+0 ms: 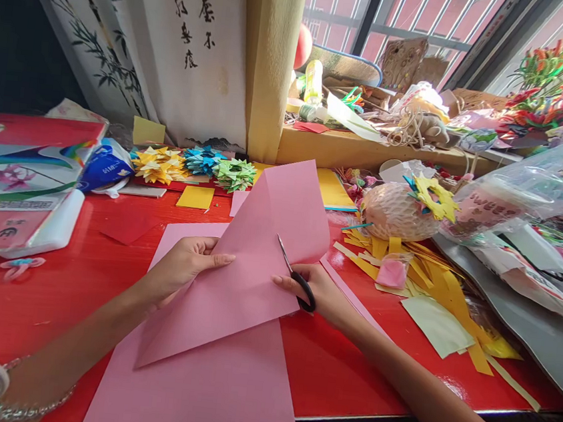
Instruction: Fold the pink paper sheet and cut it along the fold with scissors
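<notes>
My left hand (188,265) pinches the left edge of a raised sheet of pink paper (252,295), thumb on top. Black-handled scissors (309,294) are in my right hand (326,293), at the right side of that sheet. One pointed metal blade lies over the paper's face; the other blade is hidden. The sheet is bent, its upper part standing away from the table. Beneath it, another pink sheet (212,392) lies flat on the red table (334,378). A strip of pink paper also shows under my right forearm.
Yellow, blue and green folded-paper ornaments (235,174) line the back. A red paper pack (23,177) is at left. To the right are yellow paper strips (447,289), a foam-netted ball (397,212) and a plastic cup (487,209). Craft supplies crowd the windowsill (358,148).
</notes>
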`<action>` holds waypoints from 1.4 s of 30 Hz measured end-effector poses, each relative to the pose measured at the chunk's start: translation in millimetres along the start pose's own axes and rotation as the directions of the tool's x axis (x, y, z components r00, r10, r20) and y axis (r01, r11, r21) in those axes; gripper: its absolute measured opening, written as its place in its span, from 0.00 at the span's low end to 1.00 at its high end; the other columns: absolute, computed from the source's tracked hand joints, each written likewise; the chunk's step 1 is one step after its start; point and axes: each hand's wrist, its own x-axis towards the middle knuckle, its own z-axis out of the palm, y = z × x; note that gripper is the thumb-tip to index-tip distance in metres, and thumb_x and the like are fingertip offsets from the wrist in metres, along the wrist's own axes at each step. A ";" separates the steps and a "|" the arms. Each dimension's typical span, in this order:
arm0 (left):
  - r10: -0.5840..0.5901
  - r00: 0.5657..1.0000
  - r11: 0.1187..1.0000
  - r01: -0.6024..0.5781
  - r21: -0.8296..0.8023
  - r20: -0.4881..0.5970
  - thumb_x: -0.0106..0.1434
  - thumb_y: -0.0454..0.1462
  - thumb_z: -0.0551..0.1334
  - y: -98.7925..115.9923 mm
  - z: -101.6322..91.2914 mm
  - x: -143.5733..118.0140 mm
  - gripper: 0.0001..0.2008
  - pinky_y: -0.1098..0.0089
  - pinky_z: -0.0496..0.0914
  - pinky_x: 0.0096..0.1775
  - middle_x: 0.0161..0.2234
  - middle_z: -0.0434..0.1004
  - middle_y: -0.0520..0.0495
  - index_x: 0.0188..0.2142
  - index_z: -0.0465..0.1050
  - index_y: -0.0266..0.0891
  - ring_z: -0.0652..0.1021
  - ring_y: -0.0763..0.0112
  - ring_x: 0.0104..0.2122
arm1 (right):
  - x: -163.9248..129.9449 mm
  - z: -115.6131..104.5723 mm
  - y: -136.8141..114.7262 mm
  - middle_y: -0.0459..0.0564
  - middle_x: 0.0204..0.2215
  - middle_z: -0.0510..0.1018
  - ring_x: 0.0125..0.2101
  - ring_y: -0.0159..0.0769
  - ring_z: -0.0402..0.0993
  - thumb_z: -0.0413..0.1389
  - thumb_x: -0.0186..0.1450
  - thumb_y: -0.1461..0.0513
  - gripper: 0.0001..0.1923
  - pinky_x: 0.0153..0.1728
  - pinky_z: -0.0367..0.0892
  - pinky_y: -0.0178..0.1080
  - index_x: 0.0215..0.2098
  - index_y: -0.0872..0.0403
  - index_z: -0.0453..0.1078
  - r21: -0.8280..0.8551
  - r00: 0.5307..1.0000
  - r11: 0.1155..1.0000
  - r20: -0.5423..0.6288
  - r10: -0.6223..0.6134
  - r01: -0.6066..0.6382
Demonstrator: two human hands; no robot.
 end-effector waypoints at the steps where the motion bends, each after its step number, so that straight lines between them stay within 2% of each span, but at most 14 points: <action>1: -0.002 1.000 1.000 0.002 0.000 0.001 0.51 0.42 0.67 0.1 -0.2 0.1 0.22 0.66 0.75 0.34 0.39 0.79 0.43 0.45 0.73 0.39 0.79 0.60 0.34 | 0.5 0.4 1.0 0.40 0.16 0.54 0.18 0.24 0.50 0.55 0.56 0.48 0.22 0.18 0.42 0.32 0.19 0.55 0.53 0.003 1.000 1.000 -0.002 -0.005 0.005; 7: -0.004 1.000 1.000 0.004 -0.005 0.003 0.50 0.42 0.67 -1.1 -1.4 2.0 0.22 0.65 0.74 0.36 0.40 0.78 0.44 0.45 0.73 0.39 0.79 0.60 0.35 | 4.0 2.9 6.4 0.40 0.17 0.54 0.19 0.24 0.50 0.56 0.54 0.46 0.23 0.18 0.43 0.32 0.20 0.55 0.55 0.026 1.000 0.999 0.000 -0.030 0.030; 14: -0.023 1.000 1.000 0.023 0.001 0.001 0.47 0.43 0.68 0.8 -0.7 1.1 0.23 0.66 0.74 0.36 0.39 0.79 0.44 0.44 0.74 0.39 0.79 0.60 0.35 | 0.9 2.9 -0.8 0.40 0.16 0.53 0.18 0.24 0.49 0.57 0.52 0.45 0.24 0.18 0.42 0.32 0.19 0.55 0.55 0.094 1.000 0.995 0.006 0.019 -0.019; 18: -0.039 0.999 0.999 0.039 0.016 0.011 0.46 0.43 0.69 1.9 0.0 0.2 0.24 0.66 0.74 0.34 0.37 0.79 0.43 0.43 0.75 0.38 0.79 0.61 0.33 | -1.8 2.9 -5.9 0.39 0.14 0.57 0.15 0.24 0.52 0.56 0.53 0.45 0.24 0.16 0.44 0.32 0.19 0.55 0.56 0.139 0.998 0.988 0.009 0.058 -0.059; 21: -0.059 0.997 0.998 0.057 0.034 0.052 0.47 0.43 0.68 0.8 0.5 0.0 0.22 0.68 0.73 0.32 0.35 0.80 0.44 0.42 0.75 0.38 0.79 0.62 0.32 | -2.9 2.1 -6.6 0.40 0.13 0.59 0.14 0.24 0.54 0.55 0.55 0.46 0.23 0.16 0.45 0.32 0.19 0.55 0.56 0.160 0.999 0.986 0.019 0.042 -0.044; 29: -0.073 0.995 0.997 0.070 0.040 0.069 0.50 0.40 0.67 -1.0 0.6 0.0 0.18 0.69 0.73 0.33 0.35 0.80 0.46 0.42 0.75 0.40 0.78 0.64 0.33 | 0.4 3.9 1.6 0.39 0.15 0.55 0.15 0.24 0.51 0.54 0.55 0.45 0.23 0.16 0.44 0.31 0.20 0.55 0.57 0.168 1.000 0.986 0.007 -0.010 0.009; 35: -0.067 0.995 0.997 0.064 0.038 0.079 0.48 0.42 0.68 1.4 4.6 -1.6 0.20 0.65 0.73 0.36 0.35 0.80 0.45 0.41 0.75 0.38 0.78 0.61 0.33 | 2.7 6.3 5.5 0.39 0.16 0.53 0.17 0.23 0.50 0.56 0.54 0.46 0.23 0.16 0.44 0.30 0.21 0.55 0.56 0.191 1.000 0.982 0.007 -0.010 0.009; 38: -0.058 0.995 0.998 0.056 0.020 0.076 0.48 0.41 0.68 0.0 1.5 1.0 0.21 0.63 0.73 0.37 0.36 0.79 0.44 0.42 0.75 0.38 0.78 0.61 0.33 | 2.4 4.5 3.5 0.40 0.15 0.57 0.16 0.24 0.53 0.55 0.55 0.46 0.22 0.16 0.46 0.30 0.21 0.55 0.58 0.167 0.999 0.986 0.030 0.021 -0.026; 40: -0.046 0.998 0.999 0.046 0.001 0.038 0.48 0.41 0.68 -0.4 -3.0 3.6 0.21 0.64 0.73 0.36 0.37 0.79 0.44 0.42 0.74 0.38 0.79 0.61 0.33 | 2.7 1.4 1.8 0.42 0.15 0.61 0.16 0.25 0.56 0.54 0.55 0.46 0.22 0.16 0.48 0.31 0.21 0.56 0.60 0.135 0.999 0.990 0.044 0.030 -0.035; 42: -0.030 0.999 0.999 0.030 -0.023 -0.012 0.48 0.41 0.68 0.5 -7.8 5.8 0.21 0.66 0.74 0.36 0.38 0.79 0.44 0.43 0.74 0.38 0.79 0.62 0.34 | 4.2 -3.9 1.2 0.43 0.16 0.64 0.17 0.26 0.58 0.54 0.56 0.46 0.21 0.17 0.50 0.31 0.24 0.56 0.63 0.157 1.000 0.987 -0.024 -0.016 0.019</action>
